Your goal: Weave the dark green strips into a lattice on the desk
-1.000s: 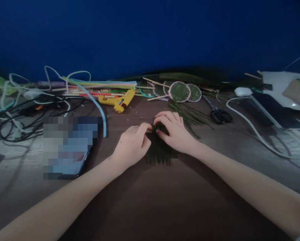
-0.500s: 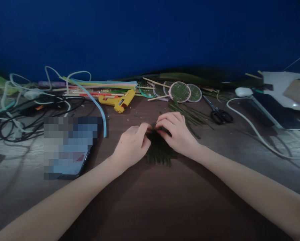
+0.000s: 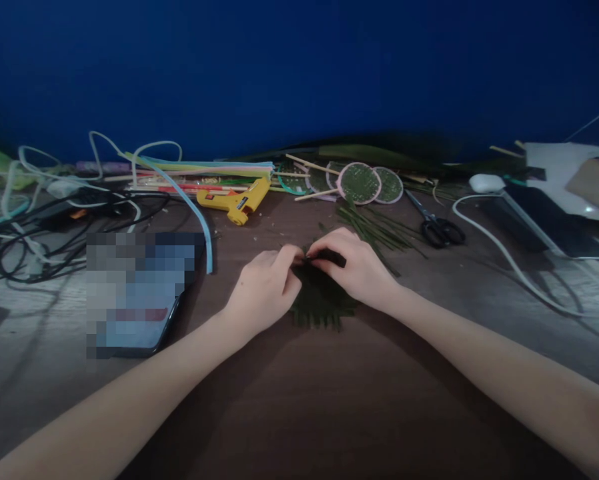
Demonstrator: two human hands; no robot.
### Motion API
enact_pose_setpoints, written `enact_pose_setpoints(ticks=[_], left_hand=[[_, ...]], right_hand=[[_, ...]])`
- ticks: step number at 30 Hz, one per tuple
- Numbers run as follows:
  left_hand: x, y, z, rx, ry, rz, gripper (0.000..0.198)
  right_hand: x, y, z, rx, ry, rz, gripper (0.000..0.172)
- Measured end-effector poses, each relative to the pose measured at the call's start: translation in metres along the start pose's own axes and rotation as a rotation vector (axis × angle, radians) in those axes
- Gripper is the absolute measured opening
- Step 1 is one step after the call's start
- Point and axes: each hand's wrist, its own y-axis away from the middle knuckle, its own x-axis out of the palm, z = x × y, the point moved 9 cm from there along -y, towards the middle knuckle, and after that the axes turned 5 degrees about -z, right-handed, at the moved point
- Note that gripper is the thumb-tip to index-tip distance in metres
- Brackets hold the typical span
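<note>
A dark green mat of woven leaf strips [image 3: 324, 297] lies on the brown table, its near edge fringed with loose strip ends. At the mat's far left side, my left hand [image 3: 267, 287] is closed, thumb and forefinger pinching its edge. From the right, my right hand [image 3: 354, 267] pinches at the far edge of the mat, its fingertips almost meeting those of the left. Whatever fine strip sits between the right fingertips is too dark to make out. Just beyond the right hand, a pile of narrow green leaf strips [image 3: 379, 230] is spread out.
Behind my hands lie a yellow glue gun [image 3: 237, 201], round woven fans [image 3: 358, 183] with sticks, and black scissors [image 3: 440, 230]. A phone [image 3: 149, 293] and tangled cables [image 3: 34, 227] are on the left. A white cable [image 3: 514, 267] and a dark device [image 3: 554, 220] occupy the right.
My right hand has shifted slightly, its fingers drawing into a narrower pinch and showing more of the mat. My left hand has stayed in place.
</note>
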Motion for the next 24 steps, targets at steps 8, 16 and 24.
enact_pose_setpoints(ticks=[8, 16, 24], left_hand=[[0.000, 0.000, -0.001, 0.021, -0.017, -0.020, 0.025], [-0.001, -0.002, -0.004, 0.038, -0.022, -0.025, 0.024], [0.000, -0.002, -0.004, 0.050, -0.046, -0.021, 0.024]], right_hand=[[0.003, -0.005, -0.010, 0.093, -0.118, 0.031, 0.006], [0.002, -0.007, -0.017, 0.158, -0.136, 0.049, 0.005], [0.003, -0.005, -0.009, 0.073, -0.137, 0.098, 0.006]])
